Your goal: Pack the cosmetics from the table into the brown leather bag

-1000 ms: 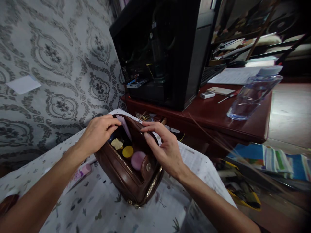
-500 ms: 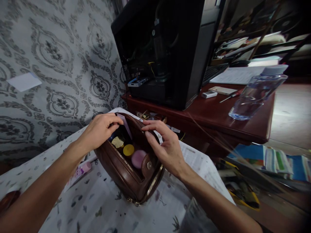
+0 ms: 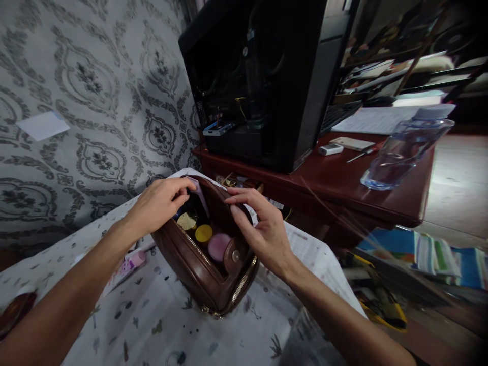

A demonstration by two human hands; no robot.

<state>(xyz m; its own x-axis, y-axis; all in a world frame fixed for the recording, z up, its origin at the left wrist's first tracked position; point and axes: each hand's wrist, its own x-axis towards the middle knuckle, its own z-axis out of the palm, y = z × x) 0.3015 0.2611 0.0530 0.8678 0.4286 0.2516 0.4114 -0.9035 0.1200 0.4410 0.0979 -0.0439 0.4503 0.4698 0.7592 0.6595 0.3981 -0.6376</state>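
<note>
A brown leather zip pouch (image 3: 198, 274) lies open on a white patterned cloth (image 3: 160, 325). Inside it show a pink round lid (image 3: 218, 247), a yellow round lid (image 3: 203, 233) and a gold piece (image 3: 186, 221). My left hand (image 3: 160, 202) grips the pouch's far left rim, with its fingers curled over the edge beside a pale purple card (image 3: 202, 195). My right hand (image 3: 263, 231) pinches the right rim near the zip, thumb and forefinger together, and holds the mouth apart.
A pink tube (image 3: 131, 262) lies on the cloth left of the pouch. Behind stands a dark red desk (image 3: 343, 188) with a black computer case (image 3: 263, 81), a clear water bottle (image 3: 404, 150) and a white remote (image 3: 331, 149). Patterned wallpaper is on the left. Clutter lies on the floor at right.
Both hands stay on the pouch rim. The view has drifted slightly, and the pouch and hands sit a little further right.
</note>
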